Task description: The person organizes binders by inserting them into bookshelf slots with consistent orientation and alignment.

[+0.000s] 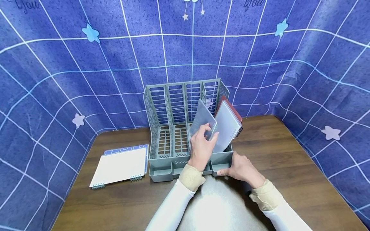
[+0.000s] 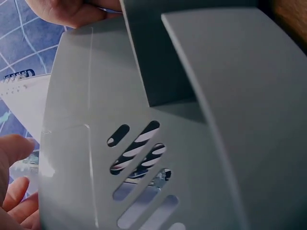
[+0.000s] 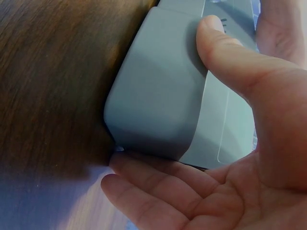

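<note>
The lower edge of the translucent grey spiral-bound notebook (image 1: 203, 120) is hidden behind the left hand (image 1: 200, 148), whose fingers are curled round it, thumb on its face, above the third slot of the grey slotted plastic file rack (image 1: 162, 128). In the left wrist view most is blocked by the rack's wall, and only fingertips are seen. The right hand (image 1: 241, 168) is clamped on the rack's front right corner, thumb on top, fingers beneath. A second grey notebook (image 1: 228, 130) and a dark red one (image 1: 232, 109), largely covered, lean in the rightmost slot. A white spiral-bound notebook (image 1: 119, 166) lies on the brown wooden table (image 1: 303, 166), left of the rack.
</note>
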{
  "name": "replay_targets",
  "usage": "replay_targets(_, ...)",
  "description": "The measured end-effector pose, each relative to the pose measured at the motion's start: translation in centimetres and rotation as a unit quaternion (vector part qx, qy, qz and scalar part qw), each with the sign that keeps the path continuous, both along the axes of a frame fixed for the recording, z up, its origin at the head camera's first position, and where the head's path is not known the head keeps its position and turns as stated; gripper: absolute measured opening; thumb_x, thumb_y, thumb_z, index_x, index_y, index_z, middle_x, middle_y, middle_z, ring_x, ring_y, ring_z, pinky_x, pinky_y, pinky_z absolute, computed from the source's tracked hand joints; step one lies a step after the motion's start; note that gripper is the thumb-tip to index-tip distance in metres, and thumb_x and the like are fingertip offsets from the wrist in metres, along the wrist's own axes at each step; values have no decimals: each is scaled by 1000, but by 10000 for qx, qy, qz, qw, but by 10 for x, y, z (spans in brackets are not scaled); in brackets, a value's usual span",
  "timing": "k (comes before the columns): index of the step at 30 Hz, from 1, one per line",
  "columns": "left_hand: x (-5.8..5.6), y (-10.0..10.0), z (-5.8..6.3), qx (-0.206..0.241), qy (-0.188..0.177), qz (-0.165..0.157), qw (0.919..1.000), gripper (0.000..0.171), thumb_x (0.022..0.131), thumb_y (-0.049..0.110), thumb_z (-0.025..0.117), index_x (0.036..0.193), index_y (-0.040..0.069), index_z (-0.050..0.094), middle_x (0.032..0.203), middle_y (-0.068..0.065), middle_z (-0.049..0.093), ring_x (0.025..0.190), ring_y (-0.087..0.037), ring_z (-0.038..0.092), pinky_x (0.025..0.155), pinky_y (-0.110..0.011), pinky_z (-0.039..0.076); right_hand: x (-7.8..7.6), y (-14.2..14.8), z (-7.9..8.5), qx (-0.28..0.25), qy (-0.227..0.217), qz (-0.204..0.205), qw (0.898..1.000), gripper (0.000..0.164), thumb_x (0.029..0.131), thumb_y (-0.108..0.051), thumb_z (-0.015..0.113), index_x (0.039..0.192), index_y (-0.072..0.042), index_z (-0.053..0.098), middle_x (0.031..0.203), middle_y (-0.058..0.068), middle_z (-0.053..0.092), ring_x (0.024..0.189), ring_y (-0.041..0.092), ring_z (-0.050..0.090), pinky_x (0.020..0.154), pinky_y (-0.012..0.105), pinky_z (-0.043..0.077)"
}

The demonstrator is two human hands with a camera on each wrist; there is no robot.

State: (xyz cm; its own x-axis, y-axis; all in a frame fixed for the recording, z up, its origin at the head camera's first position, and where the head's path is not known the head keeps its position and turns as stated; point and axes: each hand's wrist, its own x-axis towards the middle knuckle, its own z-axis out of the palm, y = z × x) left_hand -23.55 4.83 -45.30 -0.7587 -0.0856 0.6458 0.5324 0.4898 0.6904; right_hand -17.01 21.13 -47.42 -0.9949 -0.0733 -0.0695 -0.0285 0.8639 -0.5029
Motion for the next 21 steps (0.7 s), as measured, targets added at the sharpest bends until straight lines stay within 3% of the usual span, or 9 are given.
replay_targets(12, 2, -6, -1, -193, -142, 132, 9996, 22, 86, 29, 74, 99, 14, 63, 124, 4, 67, 96, -14, 66, 75, -29, 56, -1, -1, 0, 28, -74, 13, 10000, 103, 54, -72, 81, 115, 6, 52, 86, 13, 63, 79, 28, 61, 71, 46, 52)
replay_targets(21, 11, -22, 17, -108, 2, -314, 9994, 30, 86, 33, 74, 103, 11, 65, 125, -4, 67, 106, -14, 64, 82, -36, 56, 0, -1, 2, 44, -125, -1, 9999, 102, 55, -71, 81, 115, 6, 52, 85, 12, 63, 78, 27, 61, 71, 46, 51)
